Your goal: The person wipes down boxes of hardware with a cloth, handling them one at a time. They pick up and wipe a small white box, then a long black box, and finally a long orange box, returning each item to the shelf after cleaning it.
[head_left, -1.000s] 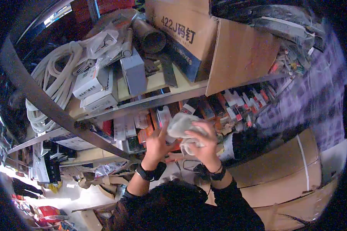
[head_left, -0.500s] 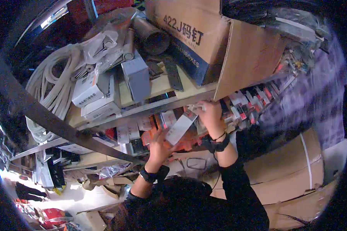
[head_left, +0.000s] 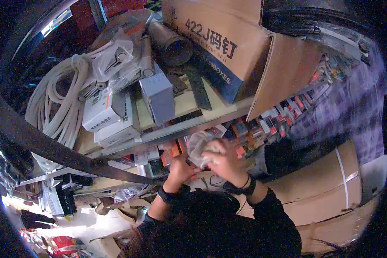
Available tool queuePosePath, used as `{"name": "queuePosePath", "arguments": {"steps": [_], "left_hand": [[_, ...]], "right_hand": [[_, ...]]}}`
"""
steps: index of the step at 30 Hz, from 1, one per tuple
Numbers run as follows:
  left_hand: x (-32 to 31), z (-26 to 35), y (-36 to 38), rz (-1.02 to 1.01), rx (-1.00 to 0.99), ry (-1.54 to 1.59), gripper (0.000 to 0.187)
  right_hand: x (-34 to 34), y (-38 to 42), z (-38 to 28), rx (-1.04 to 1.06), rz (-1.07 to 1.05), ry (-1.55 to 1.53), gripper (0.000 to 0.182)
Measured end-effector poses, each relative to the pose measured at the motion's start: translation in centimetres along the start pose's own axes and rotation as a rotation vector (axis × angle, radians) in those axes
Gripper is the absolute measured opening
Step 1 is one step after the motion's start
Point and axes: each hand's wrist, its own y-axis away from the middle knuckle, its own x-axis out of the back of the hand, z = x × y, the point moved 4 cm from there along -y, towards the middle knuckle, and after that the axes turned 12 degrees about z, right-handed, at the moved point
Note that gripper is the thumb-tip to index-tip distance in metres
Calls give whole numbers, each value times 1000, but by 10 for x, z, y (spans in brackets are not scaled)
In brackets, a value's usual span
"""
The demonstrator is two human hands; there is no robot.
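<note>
A crumpled off-white cloth (head_left: pixel 198 148) is bunched in my right hand (head_left: pixel 228 163), whose fingers are closed round it. My left hand (head_left: pixel 180 172) is just left of the cloth, with its fingers curled on the white box seen clearly a moment ago. The cloth and fingers now hide most of that box. Both hands are in front of the shelf's lower level, where small orange box (head_left: pixel 171 153) and other little packages sit behind them.
Above the hands runs the metal shelf edge (head_left: pixel 167 131). On the upper shelf are white boxes (head_left: pixel 105 114), coiled white hose (head_left: pixel 58 101), a metal pipe (head_left: pixel 176 49) and a large carton (head_left: pixel 210 38) with its flap hanging out. A curved dark bar (head_left: pixel 73 150) crosses the left side.
My right hand has moved down and left, bringing the cloth over the white box. The cloth now shows bunched up, and my left hand has shifted slightly.
</note>
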Motion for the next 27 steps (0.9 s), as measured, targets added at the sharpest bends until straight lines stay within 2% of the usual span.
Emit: {"name": "queuePosePath", "arguments": {"steps": [1, 2, 4, 5, 6, 8, 9, 10, 11, 12, 13, 14, 15, 18, 20, 22, 24, 26, 27], "left_hand": [[3, 9, -3, 43, -71, -56, 55], [5, 16, -4, 87, -142, -110, 55], [0, 4, -1, 79, -144, -63, 56], [-2, 0, 0, 73, -149, -22, 56], [0, 5, 0, 75, -149, -21, 56], [2, 20, -5, -47, -187, -209, 58], [2, 17, -4, -42, -187, -212, 58], [2, 9, -4, -33, -90, -55, 57], [2, 4, -4, -24, 6, 102, 55], [4, 7, -4, -21, 7, 101, 55], [8, 4, -2, -3, 206, 238, 52], [12, 3, 2, 15, 407, 372, 49], [18, 11, 0, -56, 397, 373, 43], [10, -9, 6, 2, 333, 505, 39], [9, -7, 7, 5, 288, 541, 37], [10, -5, 10, 7, 238, 578, 36], [4, -13, 20, -115, 581, 786, 38], [7, -17, 29, -166, 609, 678, 43], [10, -9, 31, -182, 713, 872, 43]], "right_hand": [[3, -13, 6, 23, 4, 6, 27], [15, -25, 7, 8, 93, 58, 27], [18, -27, 47, -139, 146, 305, 27], [22, -33, 58, -196, 142, 311, 18], [20, -30, 72, -194, 141, 312, 18], [8, -21, 108, -376, 187, 294, 25], [14, -31, 88, -350, 176, 358, 24], [12, -31, 78, -347, 176, 355, 24], [12, -28, 67, -319, 283, 330, 24], [12, -26, 60, -292, 389, 304, 24], [8, -25, 54, -164, 409, 215, 25], [6, -22, 46, -166, 407, 211, 25], [4, -19, 32, -135, 334, 125, 26], [-11, 3, -9, 56, 190, -129, 29], [-13, 14, -30, 15, 120, -151, 29], [-10, 20, -24, -62, 99, -285, 29], [3, 24, -12, -94, 85, -325, 29], [14, 33, -1, -125, 79, -362, 28], [17, 46, 13, -339, 193, -482, 30]]}}
